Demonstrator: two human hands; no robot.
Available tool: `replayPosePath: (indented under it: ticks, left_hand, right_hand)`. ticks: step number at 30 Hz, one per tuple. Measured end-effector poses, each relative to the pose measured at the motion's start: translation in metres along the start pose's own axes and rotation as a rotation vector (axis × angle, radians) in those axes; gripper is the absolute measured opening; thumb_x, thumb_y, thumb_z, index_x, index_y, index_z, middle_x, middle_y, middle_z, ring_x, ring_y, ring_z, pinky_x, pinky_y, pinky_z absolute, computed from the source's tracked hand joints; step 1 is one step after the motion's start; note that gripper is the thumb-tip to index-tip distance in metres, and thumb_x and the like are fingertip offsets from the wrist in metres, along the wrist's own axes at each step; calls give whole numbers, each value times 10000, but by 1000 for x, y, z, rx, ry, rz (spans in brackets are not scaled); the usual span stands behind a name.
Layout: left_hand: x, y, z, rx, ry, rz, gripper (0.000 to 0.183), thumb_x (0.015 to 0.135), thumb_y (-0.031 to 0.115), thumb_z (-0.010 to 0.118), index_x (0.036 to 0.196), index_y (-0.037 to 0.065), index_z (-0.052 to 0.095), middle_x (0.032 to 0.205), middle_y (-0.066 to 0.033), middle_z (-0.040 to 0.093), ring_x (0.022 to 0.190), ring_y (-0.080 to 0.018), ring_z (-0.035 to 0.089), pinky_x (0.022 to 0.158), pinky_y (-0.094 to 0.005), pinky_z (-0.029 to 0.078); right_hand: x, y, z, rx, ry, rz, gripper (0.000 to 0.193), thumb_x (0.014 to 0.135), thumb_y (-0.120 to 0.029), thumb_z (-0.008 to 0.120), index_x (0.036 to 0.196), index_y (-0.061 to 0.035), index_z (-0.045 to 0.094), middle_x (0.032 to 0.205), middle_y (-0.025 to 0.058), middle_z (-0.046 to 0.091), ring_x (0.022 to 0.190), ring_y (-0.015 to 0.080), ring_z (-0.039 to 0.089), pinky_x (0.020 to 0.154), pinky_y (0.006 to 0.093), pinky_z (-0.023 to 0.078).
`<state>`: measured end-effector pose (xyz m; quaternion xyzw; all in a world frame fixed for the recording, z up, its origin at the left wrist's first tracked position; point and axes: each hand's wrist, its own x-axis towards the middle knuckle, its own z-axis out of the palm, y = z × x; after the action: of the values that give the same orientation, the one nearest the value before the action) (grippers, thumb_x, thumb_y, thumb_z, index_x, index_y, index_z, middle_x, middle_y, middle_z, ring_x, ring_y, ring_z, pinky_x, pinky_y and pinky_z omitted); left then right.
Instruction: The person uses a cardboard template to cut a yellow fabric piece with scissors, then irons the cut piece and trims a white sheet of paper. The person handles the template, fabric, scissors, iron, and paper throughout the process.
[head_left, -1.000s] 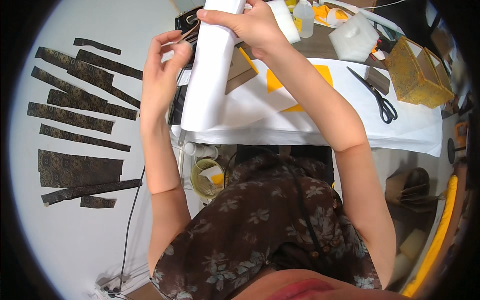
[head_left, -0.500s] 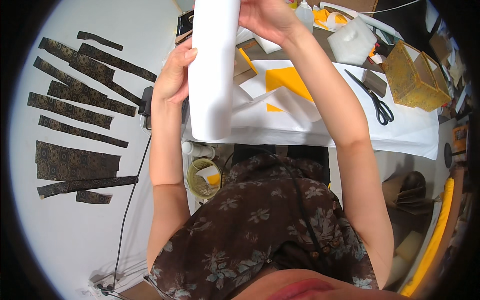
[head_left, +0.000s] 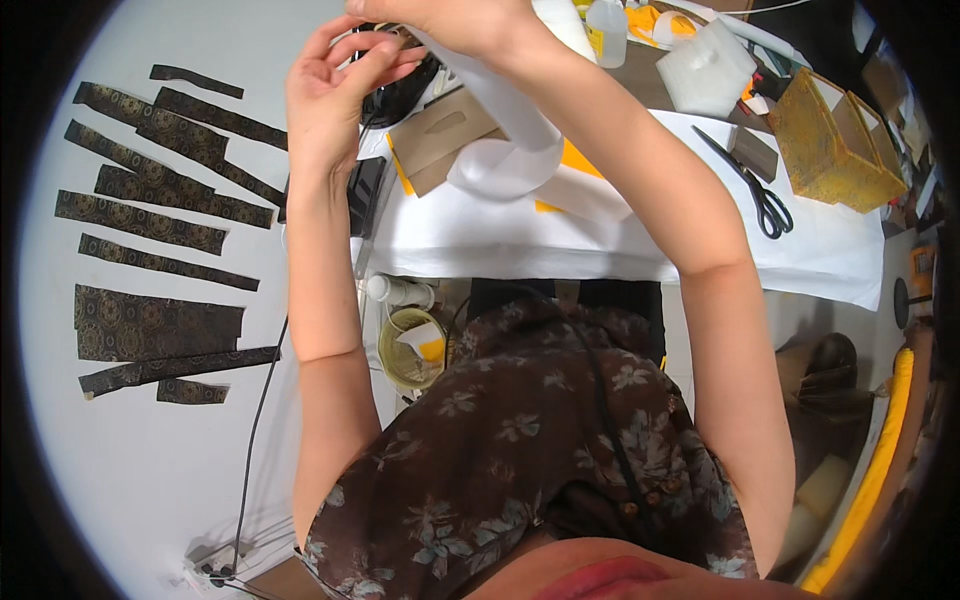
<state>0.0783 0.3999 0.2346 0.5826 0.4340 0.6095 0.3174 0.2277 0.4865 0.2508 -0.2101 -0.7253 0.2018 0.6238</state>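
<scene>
At the top edge my right hand (head_left: 450, 22) is closed on a curling white sheet (head_left: 510, 115); its fingertips are partly cut off by the frame. The sheet hangs below that hand, and its rolled lower end comes down over the white-covered table (head_left: 430, 245). My left hand (head_left: 340, 85) is raised just beside the right fingertips, its fingers bent and apart, with nothing visible in them. Under the sheet lie a brown panel with an oval slot (head_left: 440, 135) and yellow material (head_left: 578, 160). Behind my left fingers is a glossy black object (head_left: 400, 98).
Black scissors (head_left: 750, 185) lie beside a grey block (head_left: 755, 155) and a yellow patterned box (head_left: 825, 140). White foam (head_left: 705, 75) and a bottle (head_left: 605, 40) stand farther back. Dark patterned strips (head_left: 155, 322) are on the left surface. A waste bin (head_left: 395, 365) stands below the table.
The white sheet has swung from upright in front of me to beneath my right hand. My right hand has moved left, and my left hand has come off the sheet and risen beside it.
</scene>
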Motion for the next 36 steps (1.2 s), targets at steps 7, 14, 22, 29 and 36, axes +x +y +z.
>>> replayPosePath:
  ticks: [7,14,22,29,36]
  left_hand:
    - [-22,-23,22,311,233,391,373,876,57,704,1217,-37,585,1125,-125,632,1006,-194,638,910,-323,530]
    - [-25,-38,50,1040,222,603,785,756,144,834,1410,-4,426,1192,-209,611,1062,-349,641,918,-431,531]
    - [-28,-41,-12,-281,1,-81,614,825,108,759,1343,-24,455,1149,-191,660,1033,-264,692,893,-391,603]
    - [-49,-81,-43,-975,26,-210,577,907,372,650,1323,-15,549,1202,-150,670,1051,-246,683,932,-383,575]
    - [-68,-86,-66,-1001,60,-191,474,900,356,625,1216,3,623,1134,-126,702,992,-236,696,883,-360,585]
  right_hand:
    - [23,-2,-15,522,177,462,451,774,-294,844,980,84,709,892,159,714,723,241,674,635,376,535]
    - [14,16,6,905,181,621,543,814,-312,844,1108,102,651,974,146,689,799,221,654,677,366,527]
    - [-31,78,-58,-206,-469,164,1078,668,-564,867,1462,4,411,1326,214,598,1282,340,556,1096,425,446]
    - [-108,148,-79,-248,-909,648,1014,724,-517,861,1511,-87,389,1294,158,602,1278,315,544,1085,438,435]
    - [-90,140,28,-63,-873,-68,1114,738,-114,847,1603,-168,146,1641,144,218,1498,339,249,1226,426,257]
